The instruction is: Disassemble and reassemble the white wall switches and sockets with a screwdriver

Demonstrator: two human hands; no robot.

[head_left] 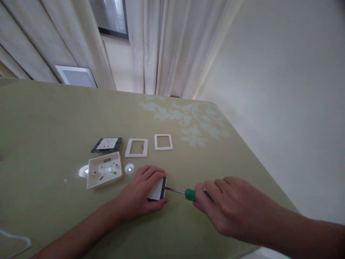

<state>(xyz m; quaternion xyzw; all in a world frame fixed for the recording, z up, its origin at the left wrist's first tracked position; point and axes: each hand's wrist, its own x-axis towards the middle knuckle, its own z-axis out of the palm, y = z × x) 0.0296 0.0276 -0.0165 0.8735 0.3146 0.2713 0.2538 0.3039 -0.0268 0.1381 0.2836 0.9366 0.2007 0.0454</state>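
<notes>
My left hand is closed around a white wall switch plate with a dark frame, thumb at its near edge and fingers at its far edge. A screwdriver with a green handle is gripped in my right hand. Its metal shaft points left, and the tip meets the dark right edge of the switch plate. Left of my left hand lies an open white mounting box. Behind that box is a socket plate with a dark frame.
Two white square frames lie on the green table, beyond my left hand. A small metal piece is inside the nearer one. Curtains hang behind the table, and a pale wall runs along its right side.
</notes>
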